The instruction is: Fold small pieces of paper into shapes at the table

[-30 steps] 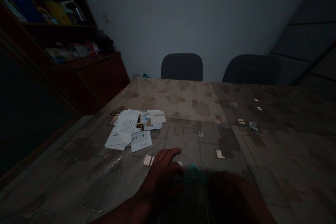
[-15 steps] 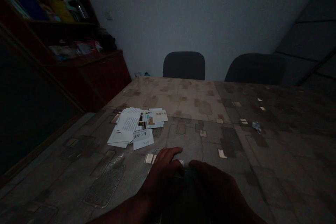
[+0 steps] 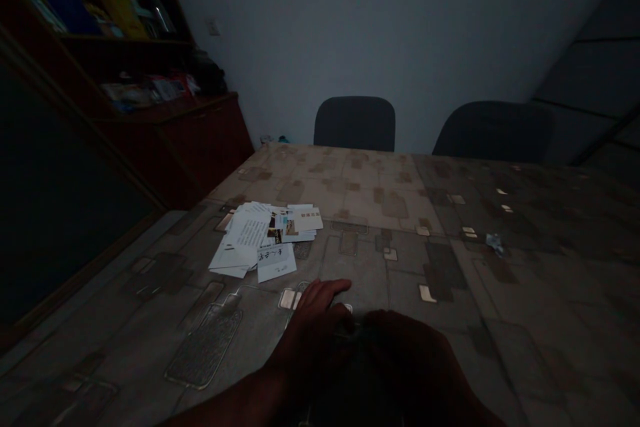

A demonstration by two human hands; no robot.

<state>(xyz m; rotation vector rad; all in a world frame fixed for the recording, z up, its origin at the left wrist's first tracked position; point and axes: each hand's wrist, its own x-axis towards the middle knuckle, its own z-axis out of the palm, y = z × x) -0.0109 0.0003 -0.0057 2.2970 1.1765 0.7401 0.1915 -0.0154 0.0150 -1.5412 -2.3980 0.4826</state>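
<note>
My left hand (image 3: pixel 320 310) is low in the middle of the view, just over the patterned tablecloth (image 3: pixel 360 267). One of its fingers points right, while the others curl inward towards my other hand. Close beside it, my right hand (image 3: pixel 413 350) is closed, its fingertips almost meeting the left ones. Between the two hands is something small and dark, too deep in shadow to name. A pile of printed cards and papers (image 3: pixel 277 261) lies on the cloth beyond my left hand, apart from both hands.
A crumpled scrap (image 3: pixel 495 244) lies on the right of the table. Two dark chairs (image 3: pixel 355 123) stand at the far side, before a pale wall. On the left is a reddish wooden cabinet (image 3: pixel 205 140) with shelves of assorted things. The light is dim.
The view has shifted slightly, so the table and papers sit a little further right. My hands stay close together in nearly the same pose, with the fingertips slightly shifted.
</note>
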